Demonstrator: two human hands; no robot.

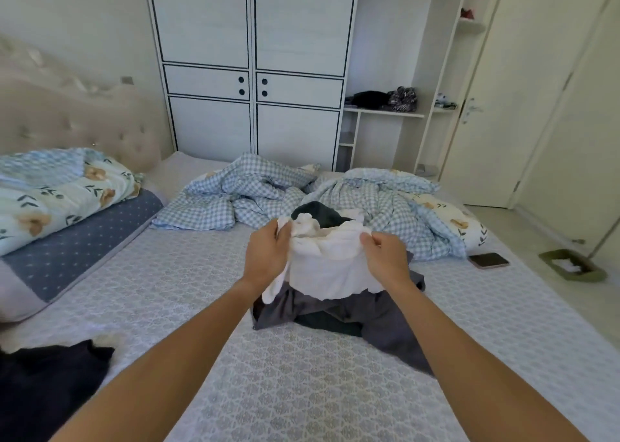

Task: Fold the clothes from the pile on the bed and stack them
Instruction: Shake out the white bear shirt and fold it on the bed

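A bedroom, with a white wardrobe [251, 62] behind a bed [161, 280] under a grey patterned cover. Near its middle, the left hand [265, 257] and right hand [385, 257] each pinch the top edge of a crumpled white cotton garment [325, 270], lifted over the dark grey clothes pile [369, 317]. Its long axis seems to run hand to hand, both equally near.
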